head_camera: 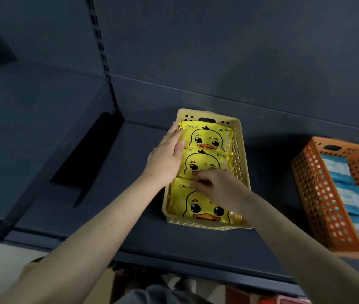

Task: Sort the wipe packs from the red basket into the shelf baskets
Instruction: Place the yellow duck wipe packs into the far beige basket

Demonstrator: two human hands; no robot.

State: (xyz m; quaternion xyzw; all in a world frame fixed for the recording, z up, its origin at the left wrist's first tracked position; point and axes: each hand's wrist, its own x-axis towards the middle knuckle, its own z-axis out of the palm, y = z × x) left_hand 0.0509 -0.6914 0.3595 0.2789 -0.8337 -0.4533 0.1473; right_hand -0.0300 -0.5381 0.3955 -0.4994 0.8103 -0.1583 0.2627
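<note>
Duck wipe packs (207,139) in yellow basket (240,154): left hand (166,157) flat against them; right hand (218,187) curled atop, grip unclear.

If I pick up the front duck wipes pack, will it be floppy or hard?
Probably soft and bendy: the front duck wipe pack has a puffy, wrinkled film wrapper. Its glossy surface may feel slippery. It's a flat pouch in the yellow basket, so it likely won't roll.
</note>
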